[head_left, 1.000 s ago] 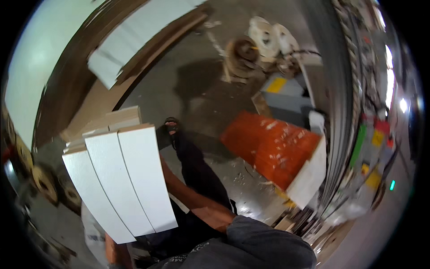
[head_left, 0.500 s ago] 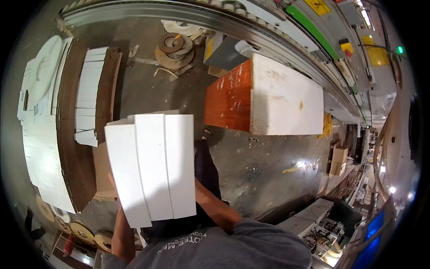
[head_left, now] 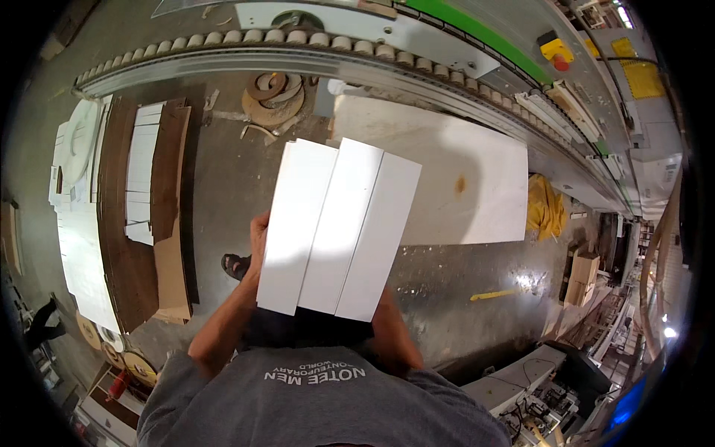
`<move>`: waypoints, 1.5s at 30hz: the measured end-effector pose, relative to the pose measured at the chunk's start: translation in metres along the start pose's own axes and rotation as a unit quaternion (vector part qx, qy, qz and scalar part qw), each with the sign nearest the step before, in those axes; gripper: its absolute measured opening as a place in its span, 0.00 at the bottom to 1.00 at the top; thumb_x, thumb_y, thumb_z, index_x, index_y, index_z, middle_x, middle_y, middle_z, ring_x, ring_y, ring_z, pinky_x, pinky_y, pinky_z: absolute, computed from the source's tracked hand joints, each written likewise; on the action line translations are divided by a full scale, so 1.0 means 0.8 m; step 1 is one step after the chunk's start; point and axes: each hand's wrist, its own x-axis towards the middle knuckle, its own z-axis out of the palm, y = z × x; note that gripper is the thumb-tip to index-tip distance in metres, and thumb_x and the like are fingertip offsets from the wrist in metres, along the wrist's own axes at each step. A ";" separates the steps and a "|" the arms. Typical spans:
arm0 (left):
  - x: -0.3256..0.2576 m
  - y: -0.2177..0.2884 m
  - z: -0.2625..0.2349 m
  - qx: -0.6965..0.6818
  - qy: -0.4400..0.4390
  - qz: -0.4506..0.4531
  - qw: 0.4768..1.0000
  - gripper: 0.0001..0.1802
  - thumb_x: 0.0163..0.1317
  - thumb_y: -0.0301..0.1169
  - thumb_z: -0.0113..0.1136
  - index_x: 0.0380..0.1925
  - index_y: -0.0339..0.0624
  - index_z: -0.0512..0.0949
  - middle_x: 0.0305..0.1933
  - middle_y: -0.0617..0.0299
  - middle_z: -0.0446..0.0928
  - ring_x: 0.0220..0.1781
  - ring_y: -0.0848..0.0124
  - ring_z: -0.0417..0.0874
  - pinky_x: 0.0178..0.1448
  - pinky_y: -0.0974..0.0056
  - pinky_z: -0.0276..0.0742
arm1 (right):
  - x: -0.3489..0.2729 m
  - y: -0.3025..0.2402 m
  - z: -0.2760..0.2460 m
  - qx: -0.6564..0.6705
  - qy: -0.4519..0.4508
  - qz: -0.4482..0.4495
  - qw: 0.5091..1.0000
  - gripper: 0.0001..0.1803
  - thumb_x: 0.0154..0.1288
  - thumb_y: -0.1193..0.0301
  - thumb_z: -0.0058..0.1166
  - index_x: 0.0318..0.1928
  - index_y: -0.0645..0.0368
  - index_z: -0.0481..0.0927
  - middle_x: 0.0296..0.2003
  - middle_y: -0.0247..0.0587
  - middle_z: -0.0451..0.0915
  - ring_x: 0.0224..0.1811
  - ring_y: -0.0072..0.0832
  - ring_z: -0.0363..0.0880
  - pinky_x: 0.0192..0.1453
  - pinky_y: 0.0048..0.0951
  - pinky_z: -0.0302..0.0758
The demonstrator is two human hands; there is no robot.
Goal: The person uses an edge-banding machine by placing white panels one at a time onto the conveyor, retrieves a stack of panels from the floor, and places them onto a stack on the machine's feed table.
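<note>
In front of me I hold a stack of white panels (head_left: 339, 231) in mid-air, seen as three long boards side by side with stepped ends and tilted to the right. My left hand (head_left: 258, 237) is closed on the stack's left side, with its knuckles showing at the edge. My right forearm (head_left: 395, 337) runs up to the stack's lower right side. The right hand itself is covered by the boards, and it supports them from that side. Behind the stack's right part lies a large white-topped block or table (head_left: 454, 179), partly covered by the panels.
A roller conveyor (head_left: 298, 46) crosses the far side, beside a machine with a green strip (head_left: 477, 37). On the left are piled white boards (head_left: 82, 246) and cardboard with white strips (head_left: 145, 171). Coiled edging rolls (head_left: 272, 97) and a yellow cloth (head_left: 545, 207) lie on the floor.
The panels have moved right and away from me, toward the white-topped block, and now tilt right. My body has turned with them; both hands stay with the stack.
</note>
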 end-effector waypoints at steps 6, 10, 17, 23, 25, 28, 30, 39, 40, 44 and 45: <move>0.046 -0.028 0.088 -0.026 -0.034 -0.043 0.998 0.18 0.72 0.36 0.55 0.39 0.28 0.82 0.29 0.65 0.81 0.27 0.80 0.77 0.29 0.71 0.72 | 0.035 -0.022 -0.096 -0.058 0.026 -0.074 0.995 0.36 0.78 0.43 0.39 0.68 0.61 0.67 0.57 0.48 0.75 0.57 0.36 0.74 0.60 0.40 0.73; 0.065 -0.026 0.125 -0.005 -0.008 -0.053 0.999 0.20 0.70 0.39 0.57 0.37 0.27 0.82 0.27 0.66 0.80 0.28 0.81 0.77 0.29 0.70 0.72 | 0.061 -0.014 -0.133 -0.112 0.029 -0.147 0.982 0.35 0.78 0.45 0.40 0.68 0.61 0.67 0.57 0.47 0.75 0.57 0.36 0.74 0.59 0.40 0.73; 0.085 -0.045 0.129 0.015 -0.045 -0.112 0.993 0.20 0.67 0.39 0.56 0.31 0.28 0.81 0.26 0.63 0.81 0.25 0.79 0.77 0.25 0.69 0.71 | 0.103 0.025 -0.166 -0.200 0.016 -0.319 0.926 0.34 0.78 0.47 0.42 0.68 0.61 0.67 0.57 0.47 0.75 0.57 0.36 0.74 0.59 0.40 0.74; 0.085 -0.035 0.150 0.029 -0.008 -0.104 0.994 0.20 0.66 0.40 0.57 0.29 0.30 0.81 0.23 0.65 0.79 0.23 0.79 0.75 0.23 0.68 0.70 | 0.116 -0.001 -0.163 -0.214 0.010 -0.294 0.931 0.32 0.77 0.50 0.46 0.68 0.61 0.67 0.56 0.46 0.76 0.56 0.35 0.76 0.58 0.40 0.75; 0.082 -0.043 0.135 0.047 0.027 -0.119 0.991 0.20 0.67 0.39 0.57 0.27 0.31 0.80 0.23 0.66 0.78 0.23 0.79 0.75 0.23 0.68 0.69 | 0.087 -0.087 -0.122 0.107 0.046 0.009 0.993 0.33 0.76 0.48 0.47 0.68 0.62 0.67 0.56 0.44 0.77 0.56 0.35 0.76 0.59 0.38 0.76; 0.089 -0.071 0.120 0.056 -0.044 -0.073 0.995 0.20 0.66 0.41 0.57 0.24 0.33 0.78 0.21 0.68 0.76 0.22 0.80 0.73 0.22 0.68 0.67 | 0.079 -0.112 -0.116 0.109 0.069 0.063 0.990 0.35 0.76 0.47 0.47 0.68 0.63 0.67 0.55 0.44 0.78 0.56 0.33 0.76 0.61 0.37 0.76; 0.088 -0.063 0.134 0.005 -0.018 -0.090 0.996 0.21 0.66 0.42 0.57 0.21 0.37 0.74 0.20 0.70 0.73 0.21 0.82 0.71 0.20 0.68 0.64 | 0.077 -0.113 -0.122 0.036 0.068 0.006 0.997 0.38 0.76 0.42 0.44 0.68 0.64 0.68 0.55 0.45 0.78 0.57 0.33 0.76 0.61 0.37 0.76; 0.088 -0.102 0.105 0.027 -0.037 -0.068 0.997 0.22 0.67 0.44 0.56 0.22 0.38 0.74 0.21 0.70 0.74 0.22 0.83 0.71 0.21 0.69 0.65 | 0.103 -0.100 -0.163 -0.236 0.073 0.027 0.969 0.57 0.71 0.27 0.20 0.55 0.75 0.77 0.38 0.59 0.83 0.40 0.43 0.82 0.50 0.43 0.78; 0.084 -0.097 0.107 0.026 -0.039 -0.070 0.996 0.22 0.68 0.44 0.55 0.23 0.37 0.74 0.21 0.70 0.74 0.23 0.83 0.71 0.21 0.69 0.65 | 0.107 -0.096 -0.171 -0.288 0.054 -0.003 0.956 0.57 0.72 0.27 0.20 0.53 0.75 0.78 0.36 0.59 0.83 0.36 0.45 0.82 0.48 0.45 0.79; 0.081 -0.074 0.122 0.014 -0.043 -0.073 0.996 0.22 0.68 0.44 0.55 0.24 0.36 0.75 0.21 0.69 0.75 0.23 0.82 0.71 0.22 0.69 0.66 | 0.131 -0.065 -0.201 -0.518 0.040 -0.299 0.800 0.43 0.83 0.48 0.16 0.39 0.73 0.79 0.23 0.61 0.79 0.25 0.60 0.78 0.38 0.53 0.79; 0.081 -0.069 0.129 0.012 -0.045 -0.072 0.996 0.22 0.69 0.44 0.55 0.24 0.36 0.75 0.22 0.69 0.75 0.23 0.82 0.71 0.22 0.69 0.66 | 0.130 -0.058 -0.214 -0.518 0.039 -0.297 0.801 0.43 0.83 0.48 0.16 0.39 0.73 0.79 0.23 0.61 0.79 0.25 0.60 0.78 0.38 0.53 0.79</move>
